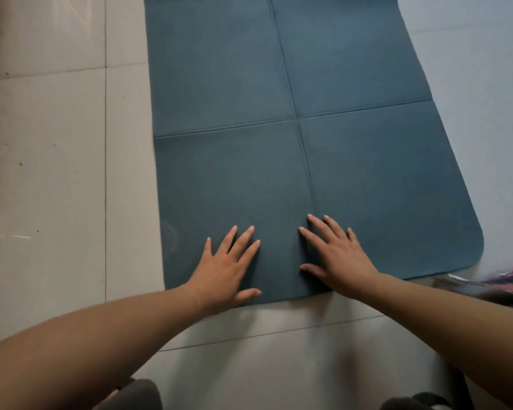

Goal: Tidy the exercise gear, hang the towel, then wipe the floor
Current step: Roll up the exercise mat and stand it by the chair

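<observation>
Item: blue-green mat [249, 84], lying flat on your tiled floor [57, 143], creased in a cross. Your left hand [225, 270] and right hand [335, 258]: both spread, palms down on the mat's near end. Beside the mat's near right corner: blurred striped item [504, 279], possibly fabric.

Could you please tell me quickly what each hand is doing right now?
Left hand: open, fingers spread, pressing flat on the blue mat.
Right hand: open, fingers spread, pressing flat on the same mat, holding nothing.
</observation>
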Demonstrator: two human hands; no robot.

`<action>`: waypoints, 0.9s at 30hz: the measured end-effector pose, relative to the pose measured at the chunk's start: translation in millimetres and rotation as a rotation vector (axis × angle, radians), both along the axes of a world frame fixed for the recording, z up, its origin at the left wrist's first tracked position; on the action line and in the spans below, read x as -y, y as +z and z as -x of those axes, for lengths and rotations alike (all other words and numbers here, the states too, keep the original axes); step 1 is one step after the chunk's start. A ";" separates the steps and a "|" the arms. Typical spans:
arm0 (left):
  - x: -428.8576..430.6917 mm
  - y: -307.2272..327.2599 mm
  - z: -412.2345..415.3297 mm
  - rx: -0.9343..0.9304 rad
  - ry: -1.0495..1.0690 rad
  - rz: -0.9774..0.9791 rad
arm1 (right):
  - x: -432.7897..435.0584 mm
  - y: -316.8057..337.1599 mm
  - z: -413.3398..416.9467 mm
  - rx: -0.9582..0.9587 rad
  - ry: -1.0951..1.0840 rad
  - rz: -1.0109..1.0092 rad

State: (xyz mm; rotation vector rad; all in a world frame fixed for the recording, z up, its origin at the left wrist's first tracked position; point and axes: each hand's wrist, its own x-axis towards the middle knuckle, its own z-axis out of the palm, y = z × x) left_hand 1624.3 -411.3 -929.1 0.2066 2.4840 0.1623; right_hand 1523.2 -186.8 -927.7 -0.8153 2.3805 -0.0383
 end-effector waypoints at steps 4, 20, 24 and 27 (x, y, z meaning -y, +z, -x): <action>-6.3 -6.6 -12.3 -0.063 -0.047 0.004 | -18.5 -2.2 -1.4 -0.010 0.001 0.054; -5.1 10.3 5.3 -0.001 -0.289 -0.032 | -15.4 20.9 -3.4 0.052 0.180 -0.055; 10.3 41.9 30.2 -0.048 -0.335 -0.234 | -16.1 50.6 14.2 0.028 0.121 0.168; 29.8 68.2 44.0 -0.139 -0.232 -0.365 | -7.4 74.1 33.6 -0.034 0.052 0.285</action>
